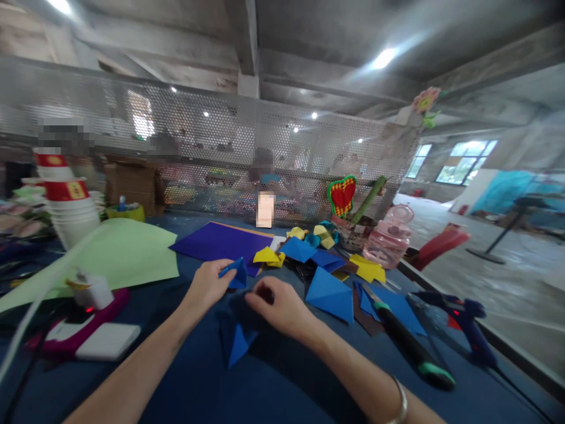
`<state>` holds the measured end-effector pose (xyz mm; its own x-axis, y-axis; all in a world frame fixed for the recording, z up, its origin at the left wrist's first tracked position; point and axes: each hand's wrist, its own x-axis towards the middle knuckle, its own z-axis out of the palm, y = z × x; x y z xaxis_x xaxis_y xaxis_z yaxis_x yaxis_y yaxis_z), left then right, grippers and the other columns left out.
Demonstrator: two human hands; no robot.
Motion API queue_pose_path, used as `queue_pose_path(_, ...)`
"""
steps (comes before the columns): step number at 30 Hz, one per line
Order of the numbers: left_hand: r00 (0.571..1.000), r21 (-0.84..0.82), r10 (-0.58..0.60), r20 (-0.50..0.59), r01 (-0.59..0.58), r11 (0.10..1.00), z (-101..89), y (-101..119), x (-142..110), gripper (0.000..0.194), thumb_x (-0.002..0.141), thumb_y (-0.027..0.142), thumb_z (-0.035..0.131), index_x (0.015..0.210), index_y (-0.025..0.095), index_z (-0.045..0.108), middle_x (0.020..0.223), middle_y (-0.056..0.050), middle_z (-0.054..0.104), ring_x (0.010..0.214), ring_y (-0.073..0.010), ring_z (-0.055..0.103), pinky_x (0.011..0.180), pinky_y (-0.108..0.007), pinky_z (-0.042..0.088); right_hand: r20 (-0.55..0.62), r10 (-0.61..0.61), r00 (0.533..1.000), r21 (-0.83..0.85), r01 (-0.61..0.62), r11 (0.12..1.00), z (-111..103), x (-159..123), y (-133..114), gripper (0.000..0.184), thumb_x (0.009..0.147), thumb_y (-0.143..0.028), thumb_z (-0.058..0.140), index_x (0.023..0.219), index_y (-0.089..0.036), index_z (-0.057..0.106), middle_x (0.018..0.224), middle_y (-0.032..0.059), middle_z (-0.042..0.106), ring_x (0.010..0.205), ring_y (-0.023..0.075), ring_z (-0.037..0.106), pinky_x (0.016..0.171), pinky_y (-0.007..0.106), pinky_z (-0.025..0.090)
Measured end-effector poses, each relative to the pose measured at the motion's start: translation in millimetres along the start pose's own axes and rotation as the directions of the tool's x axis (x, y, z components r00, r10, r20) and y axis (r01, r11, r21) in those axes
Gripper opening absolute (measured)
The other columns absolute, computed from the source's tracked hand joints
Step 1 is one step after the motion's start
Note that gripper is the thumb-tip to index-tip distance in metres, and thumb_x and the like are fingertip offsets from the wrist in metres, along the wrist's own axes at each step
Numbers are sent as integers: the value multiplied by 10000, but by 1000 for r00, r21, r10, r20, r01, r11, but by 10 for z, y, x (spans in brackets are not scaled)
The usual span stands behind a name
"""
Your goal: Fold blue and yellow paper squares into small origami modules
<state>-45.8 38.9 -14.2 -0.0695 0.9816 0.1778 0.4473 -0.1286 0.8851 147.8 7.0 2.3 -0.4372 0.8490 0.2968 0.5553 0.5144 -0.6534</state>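
My left hand (212, 281) pinches a small folded piece of blue paper (239, 274) between thumb and fingers, above the dark blue table. Close to its right, my right hand (280, 303) has its fingers curled in, their tips turned toward the folded piece but apart from it. Whether those fingertips hold anything is hidden. Below both hands, another folded blue paper triangle (238, 345) lies on the table. Flat blue paper squares (330, 293) with creases are spread to the right of my right hand.
A black-and-green utility knife (408, 338) and a glue gun (463, 318) lie at right. Yellow paper pieces (267, 255), a purple sheet (223, 240) and a pink bottle (388, 238) stand behind. At left are a pale green sheet (132, 247), a power strip (83, 321) and stacked paper cups (70, 206).
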Motion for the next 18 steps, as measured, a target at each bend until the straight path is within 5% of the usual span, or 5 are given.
queue_pose_path(4,999,-12,-11,-32,11,1000,-8,-30,13,315,719,316,566,960,181,718,806,-35,750,679,-214,699,617,-260,500,280,-27,960,-204,87,975,-12,-113,-95,591,629,-703,663,876,-166,650,930,103,607,910,283,538,805,409,419)
queue_pose_path(8,999,-54,-34,-22,32,998,1,-21,11,279,706,296,582,908,175,732,693,-26,734,638,-212,700,591,-254,506,350,-122,929,-162,188,969,-43,-174,-159,816,558,-575,766,1228,-178,521,1164,123,547,1106,332,466,969,508,339)
queue_pose_path(14,996,-156,-87,7,87,984,-21,75,-41,284,700,302,573,875,145,733,665,-32,723,601,-198,682,588,-270,528,512,-373,774,20,424,906,-143,-157,-211,658,670,-177,640,1308,-262,502,1321,45,514,1196,241,455,1038,366,316)
queue_pose_path(18,993,-213,-113,30,117,970,-26,147,-83,301,687,330,586,859,133,734,649,-25,712,586,-180,660,590,-270,530,474,-379,795,-15,438,899,-82,-148,-207,574,710,-104,573,1266,-243,558,1253,52,584,1138,211,526,1020,323,345)
